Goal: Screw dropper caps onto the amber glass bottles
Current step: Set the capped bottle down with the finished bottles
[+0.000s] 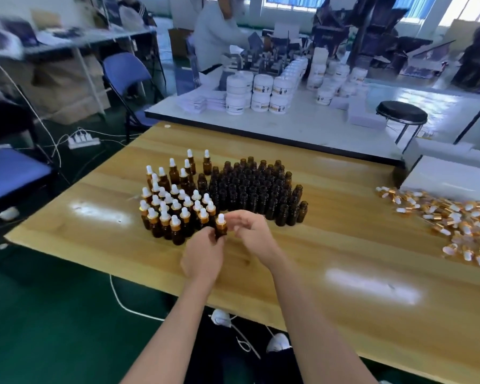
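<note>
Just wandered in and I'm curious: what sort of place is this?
Probably a small packing workshop: amber glass bottles and a heap of dropper caps on a wooden table, stacked white jars on the next.

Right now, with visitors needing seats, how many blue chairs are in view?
2. A folding chair stands left of the far white table; a padded chair sits at the left edge, partly cut off. More may be hidden.

One view only: head-worn, wide-angle, looking forward and down across the wooden desk [330, 245] from its near edge. The frame is rolled, so the desk runs diagonally. Left hand [203, 257], right hand [252, 234] and the amber bottle [221, 231] gripped in the left sit just below centre, close to the lens. White desk [302, 126] and windows [291, 1] fill the top, far off and blurred.
</note>
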